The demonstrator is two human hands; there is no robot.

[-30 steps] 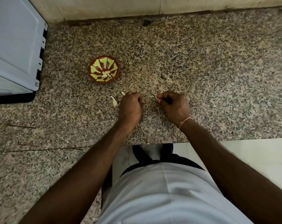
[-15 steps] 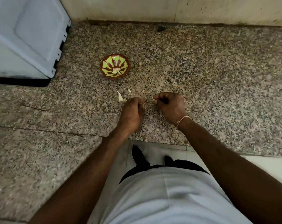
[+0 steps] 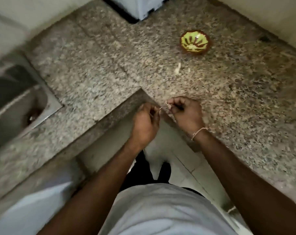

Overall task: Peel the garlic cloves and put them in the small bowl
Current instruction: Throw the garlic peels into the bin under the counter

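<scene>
Nearest the camera, a pale grey shirt front [image 3: 160, 209] and two bare forearms reaching forward over a strip of light floor tile [image 3: 182, 160], with dark shoes [image 3: 162, 170] below. Beyond that, both hands held close together at the inner corner of the speckled grey granite table [image 3: 93, 68]. Left hand [image 3: 146, 122] hovering off the table edge, fingers curled inward, thumb and fingertips pinching a thin pale sliver — garlic skin [image 3: 160, 109], as far as the blur allows. Right hand [image 3: 186, 111] over the table's edge, fingers curled tight, pinching a small pale garlic clove [image 3: 167, 103] at the fingertips; a thin pink thread bracelet [image 3: 199, 132] around that wrist. The two pinches almost touching, the clove itself mostly hidden by the fingers. Farther out on the table, two loose whitish scraps of peel [image 3: 177, 69] lying near each other, well apart from the hands. Past those, the small round bowl [image 3: 194, 41] with a brown rim and yellow-green sunburst pattern — a few pale peeled pieces resting inside, too blurred to count. Off to the left, a sunken stainless steel sink [image 3: 16, 102] set into the table. At the far edge, the corner of a light blue-grey box [image 3: 143, 7] with a dark base, against a cream wall [image 3: 262, 12].
</scene>
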